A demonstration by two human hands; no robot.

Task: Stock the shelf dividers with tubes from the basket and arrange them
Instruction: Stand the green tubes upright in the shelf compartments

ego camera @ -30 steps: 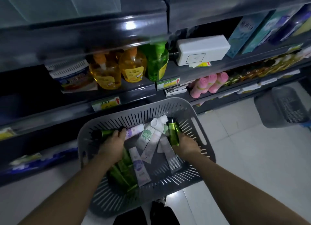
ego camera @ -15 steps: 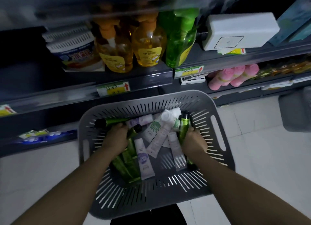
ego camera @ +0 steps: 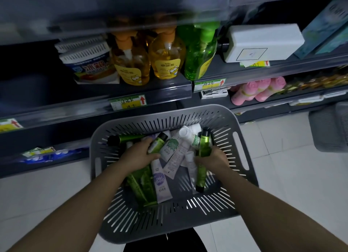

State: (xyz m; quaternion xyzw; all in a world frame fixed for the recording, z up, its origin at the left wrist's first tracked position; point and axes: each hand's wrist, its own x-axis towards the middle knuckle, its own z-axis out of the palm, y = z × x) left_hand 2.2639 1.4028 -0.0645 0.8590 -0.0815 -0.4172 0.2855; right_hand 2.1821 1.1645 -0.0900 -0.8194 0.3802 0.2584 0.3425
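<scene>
Currently both hands are down in the grey slotted plastic basket (ego camera: 243,157). Left hand (ego camera: 139,155) curled round a small green black-capped tube (ego camera: 157,145), cap pointing far-right. Right hand (ego camera: 212,158) grips a long green tube (ego camera: 203,146) mid-length, cap at far end. White and lilac tubes (ego camera: 177,155) lie loose between them. Dark shelf (ego camera: 94,99) with yellow pump bottles (ego camera: 165,59) beyond.

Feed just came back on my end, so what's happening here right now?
Both hands are down in the grey basket, which sits on the floor in front of the shelves. The left hand grips a short green tube; the right hand grips a long green tube, cap up. More tubes, white, purple and green, lie loose in the basket. Neither held tube has left the basket yet.
</scene>
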